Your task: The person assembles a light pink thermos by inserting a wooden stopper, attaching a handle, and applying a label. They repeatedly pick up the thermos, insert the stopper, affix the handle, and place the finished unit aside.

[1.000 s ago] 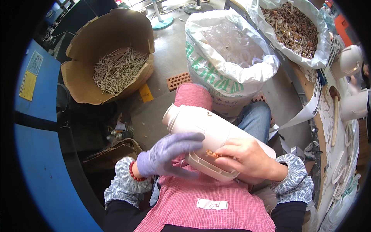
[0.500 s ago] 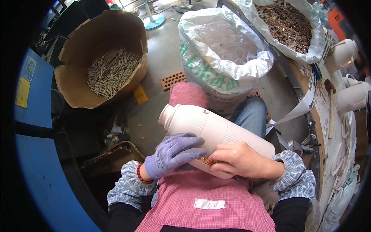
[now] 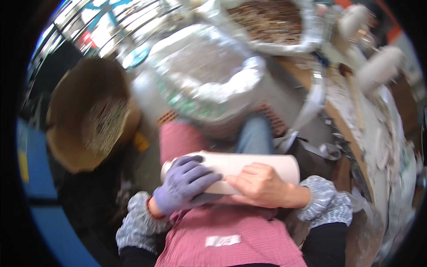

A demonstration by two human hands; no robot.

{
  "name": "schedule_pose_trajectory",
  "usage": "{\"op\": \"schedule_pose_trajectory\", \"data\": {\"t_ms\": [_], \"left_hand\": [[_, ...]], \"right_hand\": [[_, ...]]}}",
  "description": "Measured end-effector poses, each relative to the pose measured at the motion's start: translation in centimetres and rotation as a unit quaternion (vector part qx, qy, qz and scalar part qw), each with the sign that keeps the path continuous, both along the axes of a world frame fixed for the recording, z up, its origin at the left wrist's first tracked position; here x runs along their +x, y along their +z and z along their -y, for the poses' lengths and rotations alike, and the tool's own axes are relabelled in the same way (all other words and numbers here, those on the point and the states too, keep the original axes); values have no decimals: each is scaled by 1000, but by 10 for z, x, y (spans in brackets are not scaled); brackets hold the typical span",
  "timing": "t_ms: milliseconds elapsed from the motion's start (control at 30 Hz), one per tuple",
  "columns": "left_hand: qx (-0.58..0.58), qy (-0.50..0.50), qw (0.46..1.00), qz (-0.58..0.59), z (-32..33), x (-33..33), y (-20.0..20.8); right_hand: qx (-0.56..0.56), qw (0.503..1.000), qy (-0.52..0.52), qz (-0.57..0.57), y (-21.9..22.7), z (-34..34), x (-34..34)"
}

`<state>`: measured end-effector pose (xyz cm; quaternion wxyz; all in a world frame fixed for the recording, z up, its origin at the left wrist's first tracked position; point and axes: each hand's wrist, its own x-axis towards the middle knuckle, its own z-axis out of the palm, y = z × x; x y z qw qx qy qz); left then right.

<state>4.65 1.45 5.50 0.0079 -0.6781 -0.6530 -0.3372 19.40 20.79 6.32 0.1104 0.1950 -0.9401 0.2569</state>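
A pale pink insulated jug body [image 3: 279,167] lies sideways across my lap, its neck end to the left. My left hand [image 3: 183,183], in a purple knit glove, wraps over the jug near that neck end with its fingers curled round it. My bare right hand [image 3: 261,186] is closed against the jug's near side, thumb and fingers pressed together. Anything between those fingertips is hidden by the hand and by blur. Under the jug are my pink apron [image 3: 249,231] and jeans leg [image 3: 255,133].
Ahead stands a white sack [image 3: 173,100] of clear material; another sack [image 3: 307,42] holds brown scraps. A cardboard box [image 3: 62,147] of thin sticks is at left, beside a blue panel [image 3: 38,178]. On the right bench lie similar jugs [image 3: 380,70] and a wooden-handled mallet [image 3: 356,102].
The view has swung, blurring the scene. The jug now lies more level and has turned, and the gold-brown piece by my right fingers no longer shows. Both hands remain on the jug.
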Motion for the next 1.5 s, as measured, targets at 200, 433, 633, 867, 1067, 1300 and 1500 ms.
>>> {"op": "schedule_pose_trajectory", "data": {"t_ms": [200,433,633,867,1067,1300,1500], "left_hand": [[-45,37,948,312,-37,-36,-5],[-29,30,966,255,-151,-6,17],[-72,4,969,237,-157,-20,-26],[-122,3,942,312,-198,-33,-45],[-119,72,768,625,-160,-112,-81],[-69,103,702,701,-141,-85,-59],[-11,175,744,644,-140,-74,-61]], "right_hand": [[-266,949,-161,59,11,-107,44],[-201,918,-336,63,8,-147,88],[-348,873,-337,65,-49,-128,128],[-413,564,-581,-416,-79,-110,300],[-173,265,-948,-33,-310,-105,524],[-96,432,-854,274,-446,-66,541],[-93,439,-853,265,-430,-47,540]]}}
